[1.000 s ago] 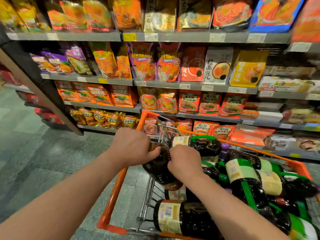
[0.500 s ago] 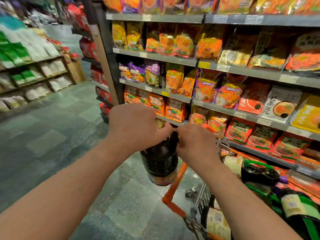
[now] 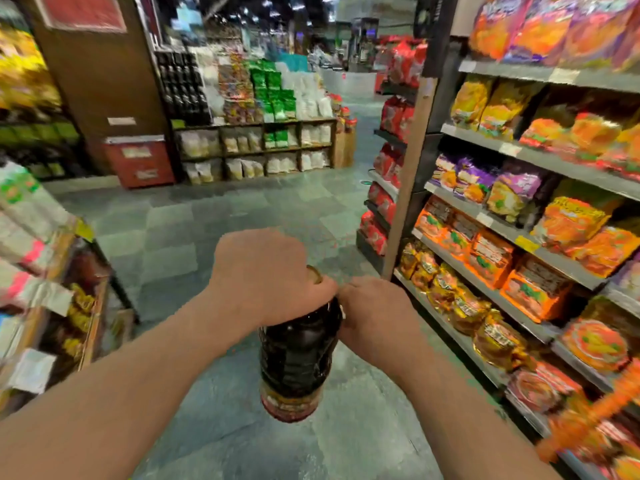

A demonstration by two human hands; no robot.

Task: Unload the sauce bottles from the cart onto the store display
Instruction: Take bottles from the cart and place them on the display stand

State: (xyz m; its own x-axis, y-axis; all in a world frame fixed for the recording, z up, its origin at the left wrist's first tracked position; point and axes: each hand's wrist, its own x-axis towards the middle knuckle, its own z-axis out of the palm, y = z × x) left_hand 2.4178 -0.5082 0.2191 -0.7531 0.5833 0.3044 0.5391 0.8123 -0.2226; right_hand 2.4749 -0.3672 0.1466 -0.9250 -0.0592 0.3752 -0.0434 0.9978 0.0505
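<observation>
Both hands grip one dark sauce bottle [image 3: 298,355] at its top: the left hand [image 3: 266,275] is wrapped over the neck and cap, the right hand [image 3: 375,315] closed against the shoulder on the other side. That single bottle hangs upright in the air over the grey tiled floor [image 3: 214,244], between two bare forearms reaching forward from the bottom edge. Of the cart [image 3: 588,417] only a blurred orange streak shows at lower right, probably its rim. Shelves of orange noodle packets [image 3: 491,258] fill the right side. The bottle's label is too smeared to read, and the fingers of both hands are hidden behind the knuckles.
</observation>
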